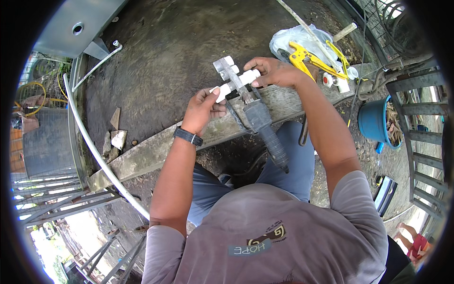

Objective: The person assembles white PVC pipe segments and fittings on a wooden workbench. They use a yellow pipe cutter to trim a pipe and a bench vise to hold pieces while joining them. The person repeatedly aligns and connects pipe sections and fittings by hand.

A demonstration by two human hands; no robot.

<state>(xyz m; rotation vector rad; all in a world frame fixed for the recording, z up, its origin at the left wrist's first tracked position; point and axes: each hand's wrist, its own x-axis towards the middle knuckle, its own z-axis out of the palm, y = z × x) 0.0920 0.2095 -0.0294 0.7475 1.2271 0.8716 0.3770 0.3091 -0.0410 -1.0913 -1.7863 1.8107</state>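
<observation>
A pipe-welding iron with a dark grey body (257,115) and black ribbed handle (274,146) lies across the plank, its handle toward my lap. Its flat metal heating plate (240,84) points away from me. My left hand (202,110) pinches a white pipe fitting (221,93) against the plate's left side. On the opposite side, my right hand (274,72) grips a white plastic pipe piece (250,76) with thumb and fingers. The two white parts line up through the plate. Farther up the plate sits another white round part (229,61).
A wooden plank (142,158) crosses before me. Yellow pipe cutters (300,56), a clear plastic bag (283,39) and white fittings (343,84) lie right. Beyond stand a blue bucket (371,123) and metal grating (428,136). A long white pipe (92,137) leans at left; another person (418,247) shows lower right.
</observation>
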